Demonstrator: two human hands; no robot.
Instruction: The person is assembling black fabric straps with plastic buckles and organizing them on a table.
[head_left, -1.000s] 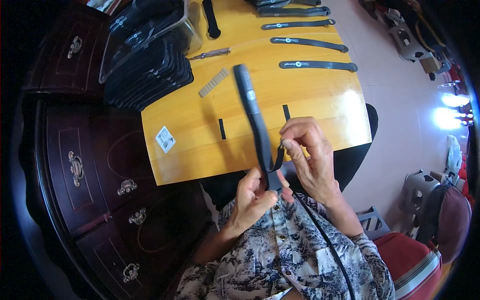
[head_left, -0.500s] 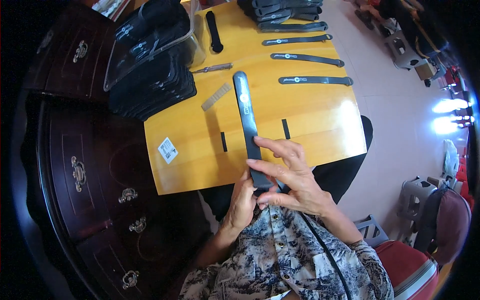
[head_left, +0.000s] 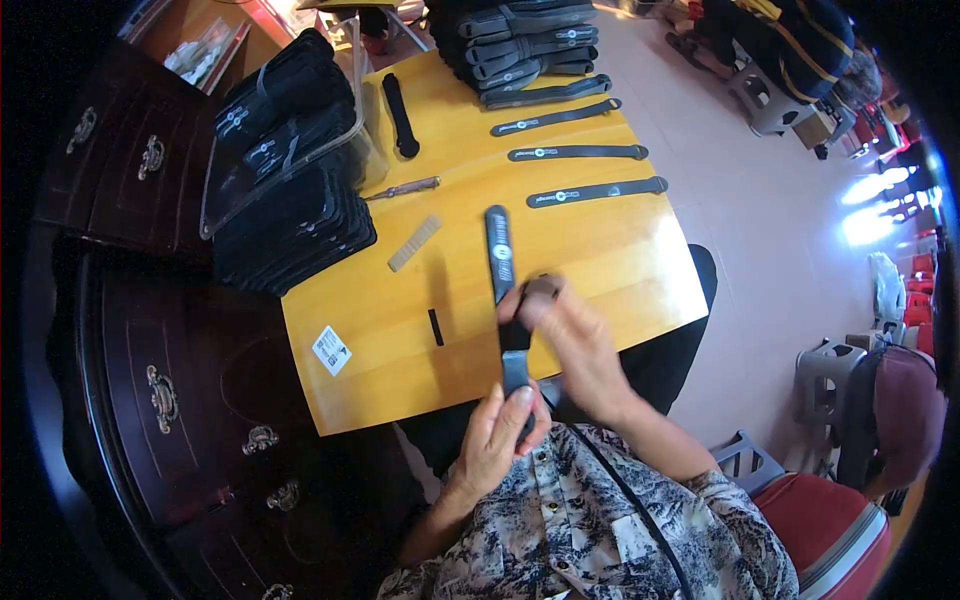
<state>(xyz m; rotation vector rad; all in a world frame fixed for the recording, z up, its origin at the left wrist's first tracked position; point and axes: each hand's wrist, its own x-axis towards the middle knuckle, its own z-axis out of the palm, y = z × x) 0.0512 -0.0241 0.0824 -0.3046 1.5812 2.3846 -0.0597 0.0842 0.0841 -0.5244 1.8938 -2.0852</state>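
Note:
A long black strap (head_left: 502, 262) with white print and a rounded end stands up from my hands over the near part of the yellow table. My left hand (head_left: 492, 440) is closed on its lower part, thumb pressed on the front, where the strap bends and shines. My right hand (head_left: 575, 345) is blurred by motion, its fingers curled in at the middle of the strap with a dark piece between them, seemingly the strap's other end. Three similar straps (head_left: 597, 192) lie in a row at the right of the table, beyond my right hand.
A stack of folded straps (head_left: 535, 45) stands at the far right. At the left is a clear plastic box (head_left: 362, 140) with black strap bundles (head_left: 290, 225). A pen-like tool (head_left: 405, 188), a tan strip (head_left: 414, 243), a white label (head_left: 331, 350) and the yellow table (head_left: 380, 390) also show.
My right hand has moved up along the strap, its spread fingers now curled in. The strap is now bent above my left hand. The whole view has shifted slightly.

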